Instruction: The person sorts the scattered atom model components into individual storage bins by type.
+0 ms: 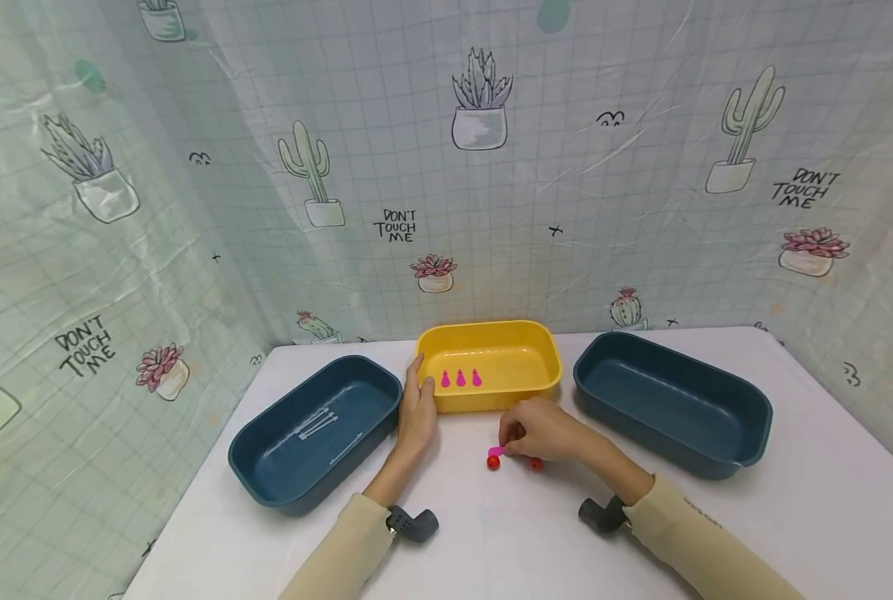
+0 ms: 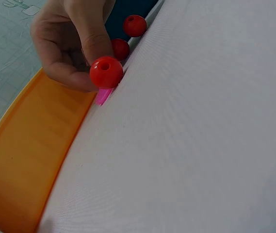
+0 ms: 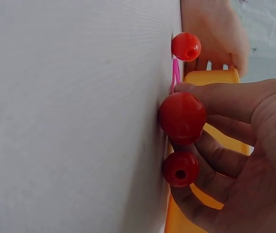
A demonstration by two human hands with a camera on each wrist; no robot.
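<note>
My left hand (image 1: 418, 412) grips the left end of a yellow tray (image 1: 521, 402), thumb over the rim and fingers along the outer wall. Inside lie three small pink bulb-shaped pieces (image 1: 461, 378) in a row. In front of the tray, my right hand (image 1: 542, 429) pinches a small pink piece (image 1: 496, 451) low at the tabletop, its fingertips partly covering it. Close by are three red beads with holes: one bead (image 3: 186, 46) beyond the pink tip, a second bead (image 3: 182, 118) beside the thumb, and a third bead (image 3: 180, 169) below the curled fingers.
A dark blue tray (image 1: 266, 454) on the left holds several thin white sticks (image 1: 316, 422). Another dark blue tray (image 1: 671, 392) stands at the right. A patterned cloth (image 1: 491, 208) hangs behind the white table (image 1: 491, 542).
</note>
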